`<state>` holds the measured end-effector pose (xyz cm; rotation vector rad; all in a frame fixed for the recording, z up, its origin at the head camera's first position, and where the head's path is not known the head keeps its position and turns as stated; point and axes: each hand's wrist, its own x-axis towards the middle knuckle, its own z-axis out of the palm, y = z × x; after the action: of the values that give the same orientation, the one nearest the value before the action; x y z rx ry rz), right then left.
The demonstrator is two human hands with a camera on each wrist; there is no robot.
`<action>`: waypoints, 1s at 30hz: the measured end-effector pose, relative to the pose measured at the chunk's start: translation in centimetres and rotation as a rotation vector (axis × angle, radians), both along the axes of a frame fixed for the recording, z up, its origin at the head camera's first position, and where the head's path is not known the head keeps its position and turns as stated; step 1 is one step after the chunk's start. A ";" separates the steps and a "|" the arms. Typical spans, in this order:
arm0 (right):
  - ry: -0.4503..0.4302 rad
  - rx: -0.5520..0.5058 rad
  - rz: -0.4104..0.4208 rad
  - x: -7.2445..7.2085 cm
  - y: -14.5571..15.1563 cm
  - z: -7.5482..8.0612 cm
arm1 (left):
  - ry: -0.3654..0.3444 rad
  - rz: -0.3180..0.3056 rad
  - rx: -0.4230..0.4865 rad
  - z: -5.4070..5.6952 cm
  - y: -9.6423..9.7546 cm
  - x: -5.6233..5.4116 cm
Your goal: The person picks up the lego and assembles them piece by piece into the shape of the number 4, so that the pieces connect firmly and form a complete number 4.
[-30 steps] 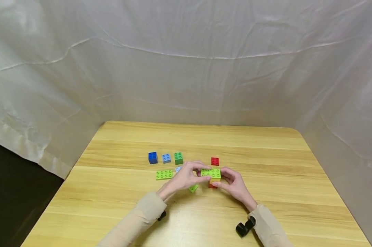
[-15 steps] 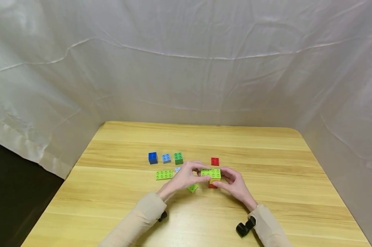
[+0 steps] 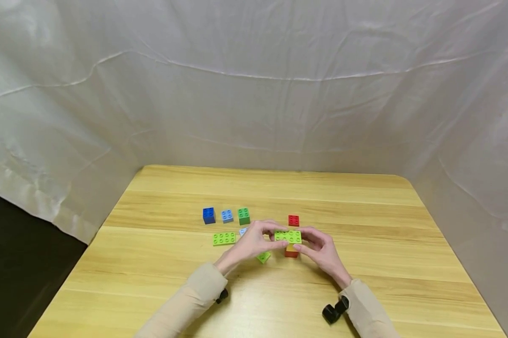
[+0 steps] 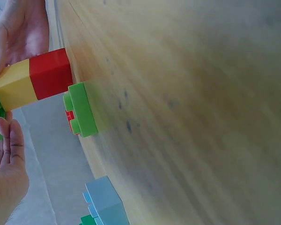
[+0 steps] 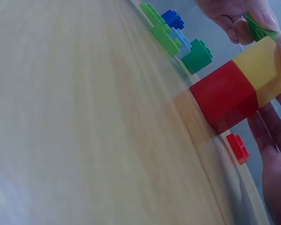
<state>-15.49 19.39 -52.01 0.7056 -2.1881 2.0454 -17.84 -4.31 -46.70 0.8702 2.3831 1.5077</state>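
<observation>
A red brick point(image 5: 227, 96) stands on the table with a yellow brick point(image 4: 13, 84) on top of it. Over the yellow brick lies a flat lime green brick point(image 3: 288, 237), studs up, its left end overhanging. My left hand point(image 3: 253, 241) pinches that overhanging end between thumb and fingers. At the other end my right hand point(image 3: 321, 251) grips the lime green brick, its thumb near the seam with the yellow one and its fingers behind the stack. Whether the lime green brick is fully pressed down cannot be told.
Left of the stack lie a dark blue brick point(image 3: 209, 216), a light blue brick point(image 3: 227, 216), a green brick point(image 3: 243, 216) and a lime plate point(image 3: 224, 239). A small lime brick point(image 3: 263, 257) and another light blue brick point(image 3: 243, 231) are partly hidden by my left hand. A small red brick point(image 3: 293, 220) lies behind the stack.
My right thumb has shifted slightly up from the lower part of the stack, so more of the yellow and red bricks shows. My left hand has stayed in place.
</observation>
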 end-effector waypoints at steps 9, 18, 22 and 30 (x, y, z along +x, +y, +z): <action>0.006 -0.003 0.005 -0.2 -0.1 -0.1 | 0.017 -0.034 -0.018 -0.1 -1.0 -0.1; 0.020 -0.002 -0.014 -0.1 -0.2 -0.1 | 0.018 -0.055 0.035 -0.3 -5.3 -0.8; 0.026 0.003 -0.012 0.0 -0.2 0.0 | 0.031 -0.026 0.007 -0.5 -7.9 -0.9; 0.033 0.003 -0.009 -0.1 -0.2 -0.1 | 0.023 0.061 -0.105 -1.0 -12.3 -1.5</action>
<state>-15.58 19.21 -52.10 0.7232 -2.1733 2.0118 -19.29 -16.56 -47.66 0.8028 2.5014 1.3865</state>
